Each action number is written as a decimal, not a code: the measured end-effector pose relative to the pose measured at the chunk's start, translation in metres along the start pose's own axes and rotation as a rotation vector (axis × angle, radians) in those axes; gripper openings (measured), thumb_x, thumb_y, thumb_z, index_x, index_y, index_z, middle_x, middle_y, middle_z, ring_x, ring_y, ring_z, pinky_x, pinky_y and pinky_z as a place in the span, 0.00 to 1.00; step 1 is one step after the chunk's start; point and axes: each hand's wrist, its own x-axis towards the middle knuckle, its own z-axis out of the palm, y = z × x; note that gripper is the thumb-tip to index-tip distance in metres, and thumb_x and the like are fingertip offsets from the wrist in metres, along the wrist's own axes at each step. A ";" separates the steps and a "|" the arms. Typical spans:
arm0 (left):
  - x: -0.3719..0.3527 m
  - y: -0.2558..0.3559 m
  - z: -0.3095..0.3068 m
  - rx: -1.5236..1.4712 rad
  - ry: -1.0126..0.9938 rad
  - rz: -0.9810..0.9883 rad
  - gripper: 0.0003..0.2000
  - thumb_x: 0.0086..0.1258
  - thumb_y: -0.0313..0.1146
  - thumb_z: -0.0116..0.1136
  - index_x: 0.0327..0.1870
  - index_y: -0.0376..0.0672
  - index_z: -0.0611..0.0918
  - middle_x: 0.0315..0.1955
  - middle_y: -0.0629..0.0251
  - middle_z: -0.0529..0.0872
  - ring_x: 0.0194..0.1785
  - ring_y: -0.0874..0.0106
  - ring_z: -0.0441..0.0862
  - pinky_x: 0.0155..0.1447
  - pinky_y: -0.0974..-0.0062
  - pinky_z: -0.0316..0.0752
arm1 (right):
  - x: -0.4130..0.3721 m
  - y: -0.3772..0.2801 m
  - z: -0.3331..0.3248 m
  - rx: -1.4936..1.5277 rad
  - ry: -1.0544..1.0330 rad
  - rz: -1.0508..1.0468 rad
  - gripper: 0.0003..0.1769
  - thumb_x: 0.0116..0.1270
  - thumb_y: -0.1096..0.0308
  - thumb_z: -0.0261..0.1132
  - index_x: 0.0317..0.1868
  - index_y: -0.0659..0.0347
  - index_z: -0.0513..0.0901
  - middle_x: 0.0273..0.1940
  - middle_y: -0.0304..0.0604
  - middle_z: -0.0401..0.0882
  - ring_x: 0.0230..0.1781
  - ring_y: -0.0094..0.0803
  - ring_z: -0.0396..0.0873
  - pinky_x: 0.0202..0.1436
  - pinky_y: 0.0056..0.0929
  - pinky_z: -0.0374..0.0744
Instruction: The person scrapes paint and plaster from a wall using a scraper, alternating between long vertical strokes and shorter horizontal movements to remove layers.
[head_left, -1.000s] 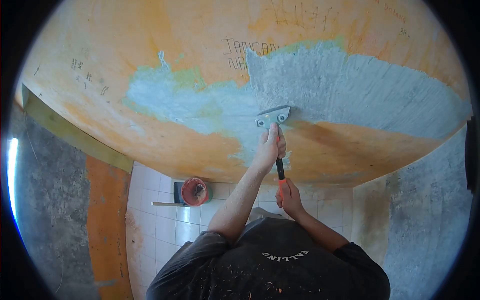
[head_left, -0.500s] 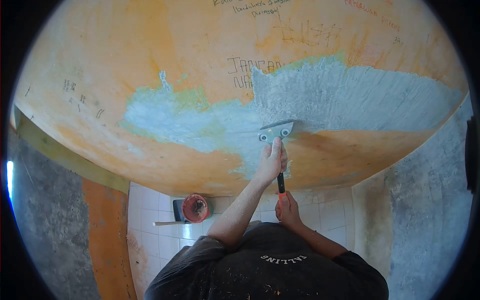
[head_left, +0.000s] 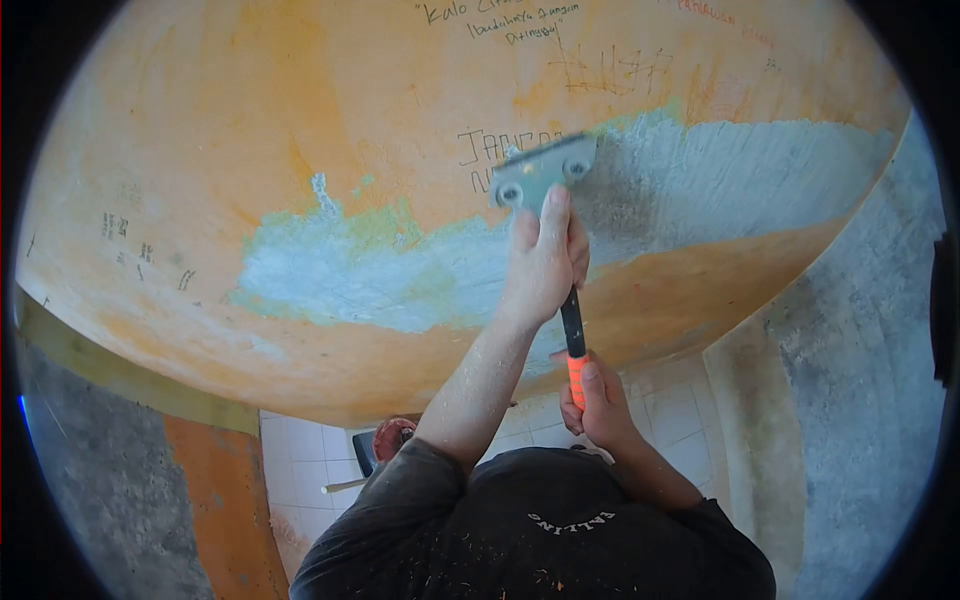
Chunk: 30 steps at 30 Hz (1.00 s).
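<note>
A wide scraper (head_left: 545, 172) lies with its blade against the orange painted wall (head_left: 380, 90), over some handwritten letters. Just below the blade, my left hand (head_left: 545, 245) is closed around the upper part of the handle. My right hand (head_left: 598, 400) grips the orange lower end of that handle. Around the blade, a bare grey-blue patch (head_left: 760, 170) stretches to the right, and a paler blue patch (head_left: 360, 265) spreads to the left.
On the tiled floor (head_left: 305, 450) below stands a red bucket (head_left: 392, 437), partly hidden by my left arm, beside a dark object with a pale stick (head_left: 345, 486). Grey and orange side walls (head_left: 215, 480) flank the floor.
Both hands and the scraper have moved up the wall, the blade now over the lettering. The view has shifted slightly, and my left arm covers more of the bucket.
</note>
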 end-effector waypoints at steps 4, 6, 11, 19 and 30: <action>0.004 0.019 0.008 -0.028 -0.022 0.053 0.19 0.82 0.49 0.41 0.30 0.47 0.68 0.12 0.75 0.62 0.13 0.80 0.61 0.18 0.79 0.59 | -0.006 -0.020 0.017 0.026 0.015 -0.029 0.28 0.82 0.49 0.39 0.60 0.64 0.72 0.14 0.33 0.62 0.10 0.18 0.60 0.15 0.21 0.63; 0.003 0.016 0.008 -0.029 -0.027 0.057 0.19 0.82 0.49 0.41 0.30 0.47 0.68 0.12 0.74 0.63 0.13 0.80 0.62 0.18 0.79 0.60 | -0.012 -0.009 0.016 0.054 0.027 -0.019 0.28 0.82 0.49 0.39 0.61 0.64 0.72 0.14 0.33 0.62 0.10 0.19 0.60 0.15 0.21 0.63; 0.005 0.005 0.000 0.090 -0.092 0.044 0.22 0.82 0.48 0.41 0.26 0.46 0.67 0.12 0.74 0.65 0.13 0.79 0.64 0.19 0.80 0.62 | -0.016 -0.010 0.023 0.048 0.059 0.010 0.27 0.82 0.49 0.38 0.61 0.64 0.70 0.14 0.33 0.62 0.10 0.19 0.60 0.15 0.22 0.64; 0.000 0.013 -0.002 0.126 -0.089 -0.031 0.26 0.82 0.49 0.41 0.19 0.47 0.65 0.10 0.73 0.65 0.13 0.78 0.65 0.20 0.79 0.62 | -0.015 0.010 0.044 0.131 0.096 -0.019 0.26 0.82 0.49 0.38 0.59 0.62 0.71 0.14 0.33 0.60 0.10 0.20 0.60 0.15 0.23 0.65; 0.008 0.026 -0.002 0.264 -0.103 0.046 0.28 0.82 0.50 0.40 0.17 0.46 0.65 0.09 0.71 0.66 0.13 0.77 0.66 0.20 0.78 0.62 | -0.005 -0.008 0.042 0.078 0.106 -0.045 0.26 0.82 0.50 0.38 0.59 0.63 0.71 0.15 0.33 0.61 0.10 0.20 0.59 0.15 0.23 0.64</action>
